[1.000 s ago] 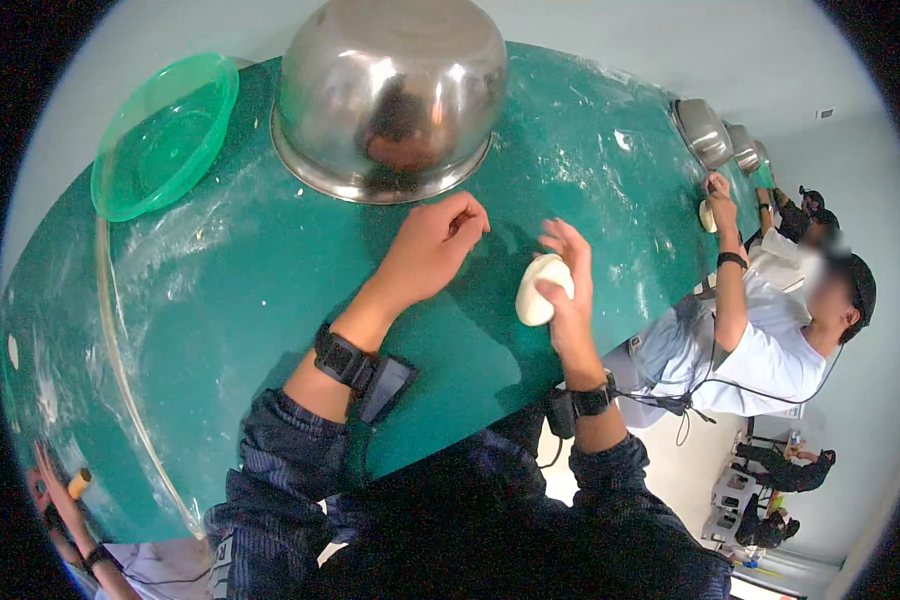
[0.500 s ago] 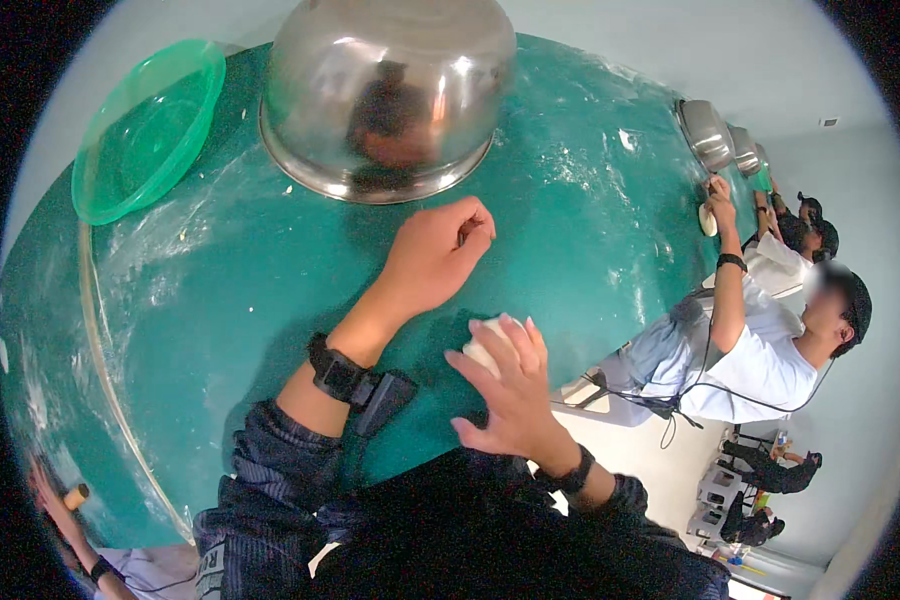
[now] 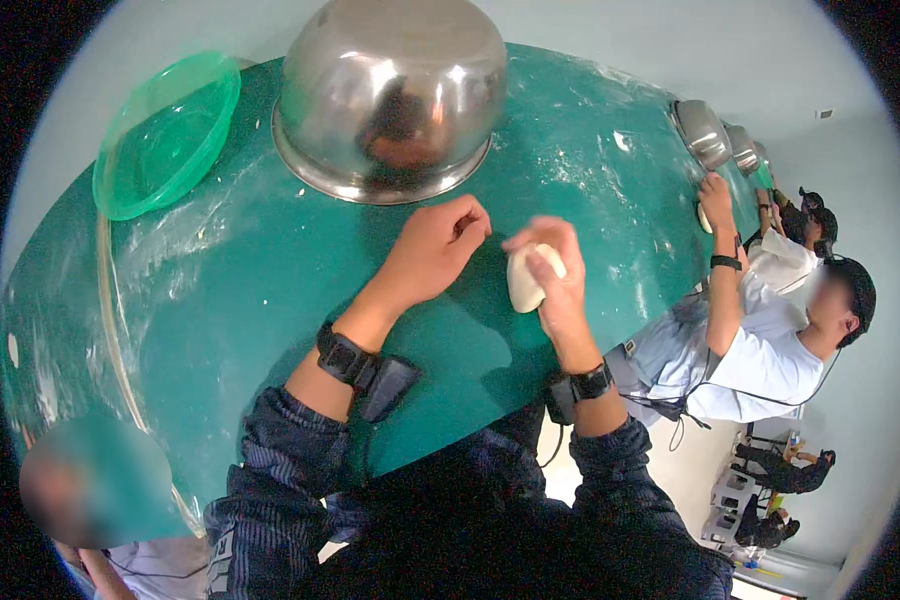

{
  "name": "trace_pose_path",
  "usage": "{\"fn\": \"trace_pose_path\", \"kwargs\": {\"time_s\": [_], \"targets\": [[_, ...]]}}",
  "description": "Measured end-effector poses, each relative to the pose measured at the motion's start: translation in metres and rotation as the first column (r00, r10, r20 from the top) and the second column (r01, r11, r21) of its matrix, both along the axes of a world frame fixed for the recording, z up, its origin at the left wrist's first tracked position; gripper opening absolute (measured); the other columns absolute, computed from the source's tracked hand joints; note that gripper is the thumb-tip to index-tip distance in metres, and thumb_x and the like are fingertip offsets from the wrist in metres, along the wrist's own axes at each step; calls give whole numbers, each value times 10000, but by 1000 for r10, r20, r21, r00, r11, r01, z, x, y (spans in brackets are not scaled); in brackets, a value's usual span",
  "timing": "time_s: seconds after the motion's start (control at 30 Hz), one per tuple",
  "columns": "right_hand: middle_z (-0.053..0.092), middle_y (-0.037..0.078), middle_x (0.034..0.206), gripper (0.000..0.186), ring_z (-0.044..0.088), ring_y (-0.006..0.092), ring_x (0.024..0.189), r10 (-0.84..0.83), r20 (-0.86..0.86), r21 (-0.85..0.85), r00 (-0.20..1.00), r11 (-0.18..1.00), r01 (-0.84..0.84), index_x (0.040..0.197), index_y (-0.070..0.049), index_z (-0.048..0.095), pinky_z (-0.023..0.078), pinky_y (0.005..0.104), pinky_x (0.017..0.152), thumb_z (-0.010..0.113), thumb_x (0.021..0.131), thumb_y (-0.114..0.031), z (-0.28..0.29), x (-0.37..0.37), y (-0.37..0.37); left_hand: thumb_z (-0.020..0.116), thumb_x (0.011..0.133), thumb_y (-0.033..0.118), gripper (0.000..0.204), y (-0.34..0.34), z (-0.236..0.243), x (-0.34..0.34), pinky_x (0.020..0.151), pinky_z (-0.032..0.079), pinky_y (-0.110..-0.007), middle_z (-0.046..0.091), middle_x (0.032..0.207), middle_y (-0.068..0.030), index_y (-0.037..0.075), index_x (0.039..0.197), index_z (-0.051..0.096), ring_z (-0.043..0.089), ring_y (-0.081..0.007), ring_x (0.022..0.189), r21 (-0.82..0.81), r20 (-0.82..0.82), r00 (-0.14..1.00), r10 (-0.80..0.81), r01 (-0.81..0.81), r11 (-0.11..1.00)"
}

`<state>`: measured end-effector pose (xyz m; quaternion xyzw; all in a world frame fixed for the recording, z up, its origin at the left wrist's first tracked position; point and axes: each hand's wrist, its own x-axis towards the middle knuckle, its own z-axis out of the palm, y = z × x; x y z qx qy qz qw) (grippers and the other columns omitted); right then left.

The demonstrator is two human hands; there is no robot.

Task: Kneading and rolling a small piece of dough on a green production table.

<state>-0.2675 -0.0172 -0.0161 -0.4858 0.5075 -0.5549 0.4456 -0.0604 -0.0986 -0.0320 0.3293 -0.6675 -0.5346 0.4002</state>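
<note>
My right hand (image 3: 558,270) grips a pale, smooth lump of dough (image 3: 526,278), thumb across its face and fingers curled behind it. The dough is tilted up off the green table (image 3: 220,300), and a shadow falls on the tabletop below and to its left. My left hand (image 3: 438,245) is loosely closed in a fist, its thumb against the curled fingers; nothing shows in it. It is just in front of a large upturned steel bowl (image 3: 390,90), apart from the dough.
A green plastic basin (image 3: 170,140) leans at the far left. Flour smears and crumbs mark the tabletop. At the right, a co-worker (image 3: 770,340) handles pale dough (image 3: 705,218) beside another steel bowl (image 3: 703,133). Part of another person (image 3: 160,565) appears at the lower left.
My right hand has lifted the dough off the table, away from me and slightly right, turning it upright with fingers wrapped round it. My left hand has hardly moved.
</note>
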Motion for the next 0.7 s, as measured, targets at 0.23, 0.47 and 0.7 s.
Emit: {"fn": "trace_pose_path", "kwargs": {"time_s": [0.23,0.47,0.7], "targets": [[529,219,1654,747,480,368,1547,77,-451,-33,889,994,-103,1579,-6,506,305,492,1311,622,870,-207,1,-36,71,638,1093,181,175,-2,-3,2,649,442,-312,633,786,-23,26,1035,693,558,-100,714,-39,-33,999,-3,1,999],[426,261,1721,906,322,501,1633,302,-807,60,508,897,-438,1625,-95,490,238,676,1323,778,795,-318,25,35,133,636,1077,172,179,1,1,2,633,451,-343,663,784,-66,10,1029,695,577,-140,676,3,11,1000,9,-9,1000],[466,250,1622,826,415,497,1502,23,-938,-45,347,982,-186,1483,-97,593,368,649,1218,882,750,-346,7,72,79,640,1081,161,172,1,1,0,627,429,-318,632,768,-46,6,1027,690,545,-93,693,15,-11,1000,12,-12,1000]]}}
